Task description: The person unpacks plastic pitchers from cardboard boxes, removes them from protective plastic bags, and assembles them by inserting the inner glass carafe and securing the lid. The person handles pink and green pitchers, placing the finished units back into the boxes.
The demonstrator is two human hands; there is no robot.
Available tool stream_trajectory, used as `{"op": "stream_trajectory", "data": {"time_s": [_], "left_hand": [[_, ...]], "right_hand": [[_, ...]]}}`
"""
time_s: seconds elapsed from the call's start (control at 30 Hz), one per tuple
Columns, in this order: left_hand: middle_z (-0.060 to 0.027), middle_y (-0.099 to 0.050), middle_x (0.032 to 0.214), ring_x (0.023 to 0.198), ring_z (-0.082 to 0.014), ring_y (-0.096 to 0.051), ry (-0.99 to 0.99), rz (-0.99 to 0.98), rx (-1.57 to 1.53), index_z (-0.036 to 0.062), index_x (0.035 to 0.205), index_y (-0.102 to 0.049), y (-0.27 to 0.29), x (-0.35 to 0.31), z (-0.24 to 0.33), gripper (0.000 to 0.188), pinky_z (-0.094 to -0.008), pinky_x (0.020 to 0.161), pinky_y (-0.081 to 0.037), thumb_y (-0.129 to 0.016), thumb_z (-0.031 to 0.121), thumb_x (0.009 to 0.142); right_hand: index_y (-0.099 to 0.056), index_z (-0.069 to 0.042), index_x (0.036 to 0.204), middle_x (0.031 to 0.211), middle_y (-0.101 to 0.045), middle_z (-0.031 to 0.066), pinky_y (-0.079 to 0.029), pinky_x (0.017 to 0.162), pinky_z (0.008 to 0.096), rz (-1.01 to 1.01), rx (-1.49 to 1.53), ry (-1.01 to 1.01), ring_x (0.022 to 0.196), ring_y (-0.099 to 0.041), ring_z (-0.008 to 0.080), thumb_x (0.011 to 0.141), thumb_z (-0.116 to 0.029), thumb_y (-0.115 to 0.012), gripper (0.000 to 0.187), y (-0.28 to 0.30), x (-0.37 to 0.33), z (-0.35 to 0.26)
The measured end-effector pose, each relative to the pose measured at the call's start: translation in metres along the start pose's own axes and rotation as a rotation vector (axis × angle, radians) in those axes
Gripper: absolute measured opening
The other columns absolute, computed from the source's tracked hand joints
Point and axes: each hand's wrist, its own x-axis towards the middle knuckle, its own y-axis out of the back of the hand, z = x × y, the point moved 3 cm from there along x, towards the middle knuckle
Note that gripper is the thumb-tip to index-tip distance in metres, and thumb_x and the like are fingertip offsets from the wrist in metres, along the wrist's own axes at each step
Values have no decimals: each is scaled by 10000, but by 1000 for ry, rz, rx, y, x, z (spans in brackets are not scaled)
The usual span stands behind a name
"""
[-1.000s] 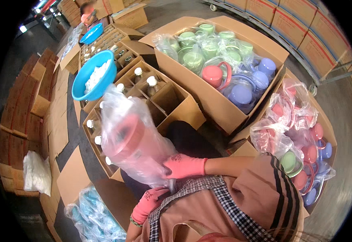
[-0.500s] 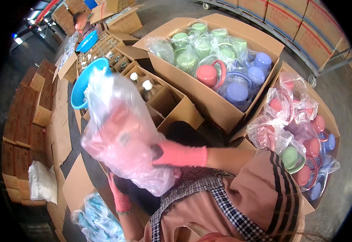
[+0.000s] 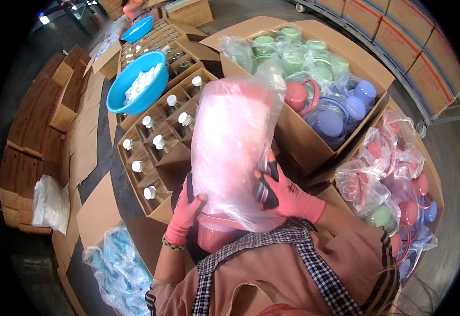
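Observation:
In front of my body is a large pink plastic vessel (image 3: 217,234) with a rounded end, mostly wrapped in a cloudy clear plastic bag (image 3: 232,142). The bare pink end points toward my apron; the bagged end points away. My left hand (image 3: 184,213), in a pink glove with dark fingertips, is closed on its left side, thumb near the pink rim. On the opposite side my right hand (image 3: 288,192), gloved alike, grips the bag, with some fingers hidden behind it. Just beyond lies a divided carton (image 3: 180,158) holding several white-capped clear bottles (image 3: 159,141).
A blue basin (image 3: 115,95) of small white pieces sits beyond the bottles. Cartons of bagged green, purple and pink vessels (image 3: 327,124) stand at the right. Bagged teal items (image 3: 116,268) lie lower left. A cart with stacked boxes (image 3: 406,39) is far right; another person (image 3: 133,8) is far back.
The bagged pink vessel has turned more upright and moved right, uncovering the bottles and basin. My left hand has risen from below to its left side; my right hand stays on it.

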Motion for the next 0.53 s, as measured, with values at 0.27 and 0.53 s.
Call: {"op": "stream_trajectory", "data": {"time_s": [0.27,0.53], "left_hand": [[-75,-509,1060,932,-159,-482,102,80,-358,-19,1144,-429,39,17,-98,443,-286,825,-399,-401,343,891],[-66,-531,996,905,-126,-482,188,-82,-307,-23,1106,-460,12,14,32,468,-233,794,-397,-333,382,908]], "right_hand": [[-466,25,957,974,-433,192,-434,698,402,-306,-688,125,801,-475,344,687,-102,-507,301,-20,7,-26],[-597,-168,988,1023,-489,109,-348,768,448,-38,111,142,900,-469,281,616,-370,-607,423,-54,29,55]]}}
